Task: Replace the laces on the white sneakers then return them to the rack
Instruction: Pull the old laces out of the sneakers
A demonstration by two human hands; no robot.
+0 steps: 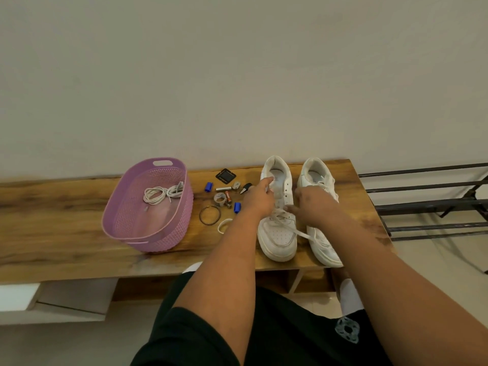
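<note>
Both white sneakers sit side by side on the right end of the table (66, 204), heels toward the wall, toes near the front edge. My left hand (257, 199) rests on the left sneaker (277, 233), forefinger stretched toward its collar; I cannot tell whether it holds anything. My right hand (313, 206) is curled at the eyelets, seemingly pinching the old lace (295, 231), which trails across to the right sneaker (320, 244). New laces (162, 194) lie coiled in the purple basket (148, 236) to the left. Small clutter (224, 199) fills the gap between. The rack (427, 202) stands just past the table's right edge.
</note>
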